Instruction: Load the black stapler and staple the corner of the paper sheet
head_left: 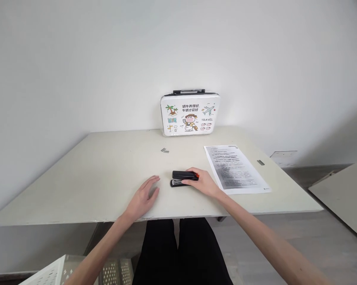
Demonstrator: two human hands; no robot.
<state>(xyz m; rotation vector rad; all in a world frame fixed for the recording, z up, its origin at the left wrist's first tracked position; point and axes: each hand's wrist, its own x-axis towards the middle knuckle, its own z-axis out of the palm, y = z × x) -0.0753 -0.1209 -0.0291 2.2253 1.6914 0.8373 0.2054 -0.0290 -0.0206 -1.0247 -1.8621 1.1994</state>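
Observation:
A black stapler (182, 175) lies on its side or base on the white table, its jaw end pointing left. My right hand (204, 182) grips its rear end, with fingers over the top and thumb along the near side. To the left of the stapler, my left hand (143, 198) rests on the table, fingers extended and thumb apart, holding nothing. Beyond the stapler lie small grey staple strips (165, 151). Just right of my right hand is a printed sheet of paper (234, 168), lying flat.
A white case (190, 114) with cartoon prints stands against the wall at the table's back. Another staple strip (260, 162) lies near the right edge of the table (77, 178). Below the table at left is a white perforated basket (58, 271).

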